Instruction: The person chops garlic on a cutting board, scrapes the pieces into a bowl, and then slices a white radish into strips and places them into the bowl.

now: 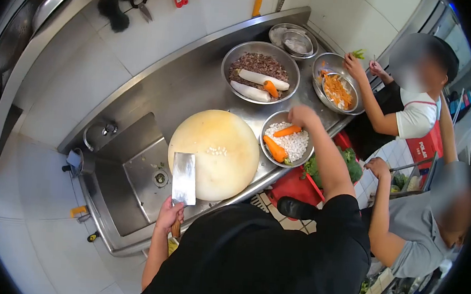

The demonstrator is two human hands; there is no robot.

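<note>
White tiled walls (54, 161) bound the work area. A stainless-steel counter (187, 94) with raised rear edge and recessed sink (143, 188) runs along them. A metal shelf (17, 77) is located at upper left. The floor (394, 152) has light square tiles with visible joints.

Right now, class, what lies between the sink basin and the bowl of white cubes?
The head view shows the round board between them, bearing white pieces; the cleaver overlaps its edge.

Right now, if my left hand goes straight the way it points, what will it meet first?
Your left hand, gripping the cleaver, would probably meet the round chopping board first; the cleaver overlaps it in view. Height is unclear, so it might pass above.
</note>
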